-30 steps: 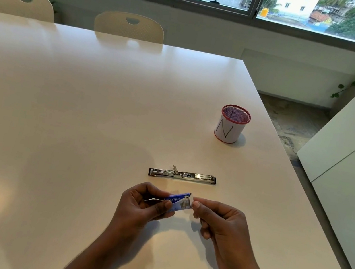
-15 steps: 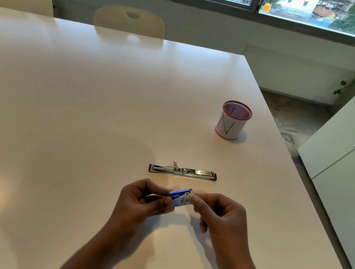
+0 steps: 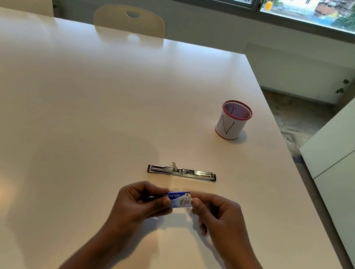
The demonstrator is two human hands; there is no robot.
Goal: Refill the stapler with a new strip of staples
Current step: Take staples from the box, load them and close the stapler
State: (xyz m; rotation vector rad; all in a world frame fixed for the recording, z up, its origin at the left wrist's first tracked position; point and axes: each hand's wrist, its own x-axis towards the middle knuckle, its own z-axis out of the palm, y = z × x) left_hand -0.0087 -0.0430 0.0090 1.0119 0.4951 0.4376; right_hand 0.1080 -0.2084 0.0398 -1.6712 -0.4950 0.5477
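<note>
the right hand (image 3: 220, 216) has closed in on the end of the small blue staple box (image 3: 178, 199) since a moment ago, fingers now pinching it, while the left hand (image 3: 139, 200) grips the other end, low centre of the frame. likely opening it; no strip is out yet. the stapler (image 3: 181, 172) lies spread open just above the hands on the white table (image 3: 71, 104). a mesh cup (image 3: 233, 120) stands upper right, well apart; nothing blocks the way.

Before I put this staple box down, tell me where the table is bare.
Bare table spreads left of the opened stapler, and between it and the mesh cup. It is crowded at the near edge, where the left hand and right hand hold the staple box just before the stapler.
</note>
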